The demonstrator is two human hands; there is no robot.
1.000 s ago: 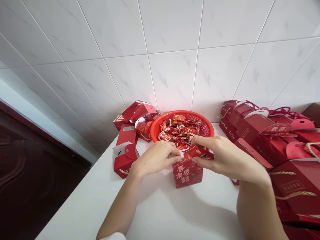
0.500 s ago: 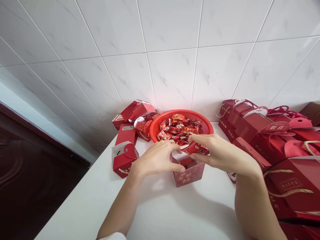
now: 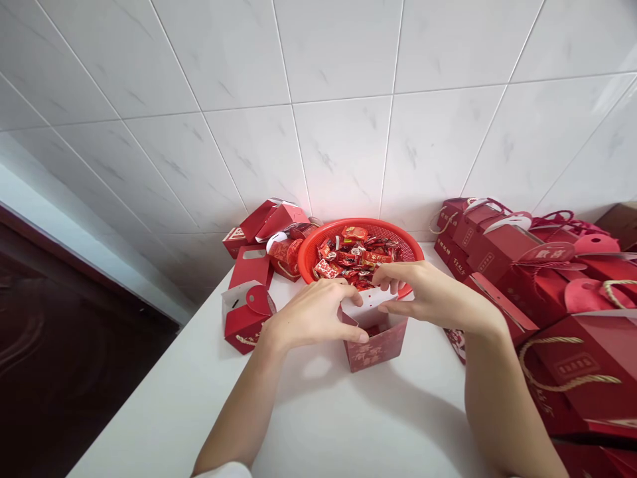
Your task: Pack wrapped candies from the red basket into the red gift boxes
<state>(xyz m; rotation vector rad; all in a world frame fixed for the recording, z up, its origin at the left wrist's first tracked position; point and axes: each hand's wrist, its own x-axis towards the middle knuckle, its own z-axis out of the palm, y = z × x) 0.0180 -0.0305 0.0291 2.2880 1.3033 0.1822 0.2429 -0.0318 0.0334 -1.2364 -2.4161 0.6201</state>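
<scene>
An open red gift box (image 3: 377,350) stands on the white table, its top facing up and a white inner flap raised at the back. My left hand (image 3: 318,315) grips the box's left side, thumb at the front edge and fingers behind. My right hand (image 3: 423,292) is over the box's right rear edge by the flap, fingers curled and apart from the thumb, with nothing seen between them. Right behind the box is a red plastic basket (image 3: 414,247) of wrapped candies (image 3: 355,255). Something red lies inside the box, mostly in shadow.
Several red boxes, one an open box (image 3: 247,325) with a rope handle, are at the left table edge. Many red boxes with cord handles (image 3: 580,358) are piled along the right. A tiled wall (image 3: 343,153) rises behind the white table (image 3: 318,418).
The red candy packets that were in my right hand are gone from it, and its fingers have opened over the box. My left hand has stayed on the box.
</scene>
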